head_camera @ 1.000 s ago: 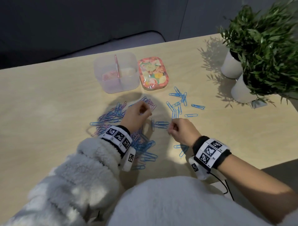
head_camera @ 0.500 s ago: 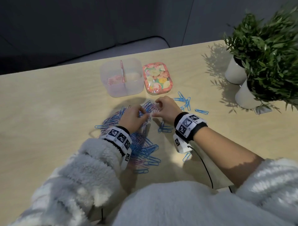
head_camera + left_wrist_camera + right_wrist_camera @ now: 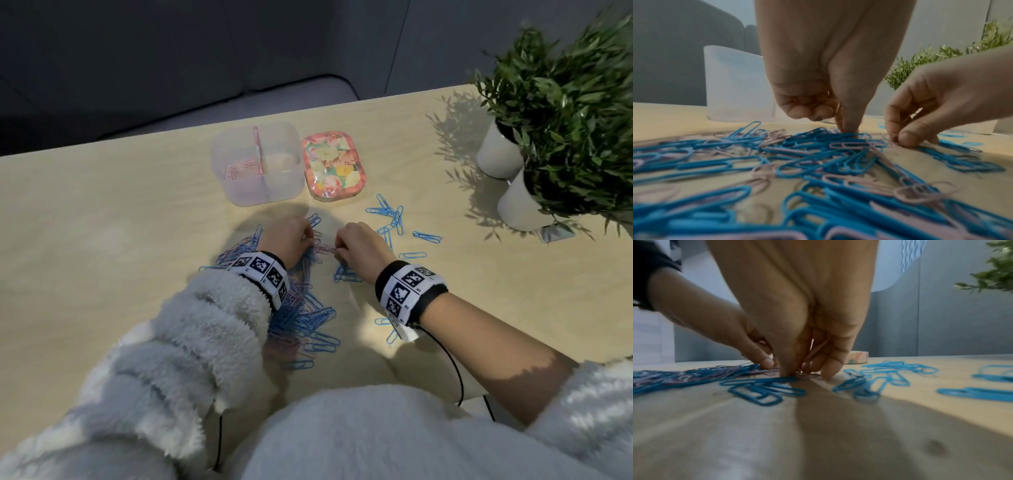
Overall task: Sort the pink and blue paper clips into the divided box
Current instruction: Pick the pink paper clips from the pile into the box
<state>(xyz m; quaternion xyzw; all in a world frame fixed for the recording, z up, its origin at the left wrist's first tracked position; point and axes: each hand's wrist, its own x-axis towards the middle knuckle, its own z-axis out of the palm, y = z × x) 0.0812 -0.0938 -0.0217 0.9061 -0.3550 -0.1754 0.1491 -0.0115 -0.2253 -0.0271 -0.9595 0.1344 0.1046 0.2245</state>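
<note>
A mixed pile of blue and pink paper clips [image 3: 303, 310] lies on the table under my left wrist. At the pile's far end my left hand [image 3: 306, 240] keeps pink clips [image 3: 809, 101] in its curled fingers, and its thumb and forefinger [image 3: 849, 128] pinch into the pile. Close to its right, my right hand [image 3: 339, 249] holds pink clips [image 3: 817, 351] in its curled fingers, with its fingertips [image 3: 830, 369] down on the table. The clear divided box [image 3: 284, 185] stands beyond the hands. Several pink clips [image 3: 241, 169] lie in its left compartment.
A flowered tin [image 3: 334, 166] sits right of the box. Loose blue clips [image 3: 390, 216] are scattered to the right of my hands. Two potted plants in white pots [image 3: 496, 154] stand at the table's right edge. A cable [image 3: 455, 373] trails from my right wrist.
My right hand has moved left and away from me, from the loose blue clips to the pile's far end beside my left hand. The left hand has stayed on the pile.
</note>
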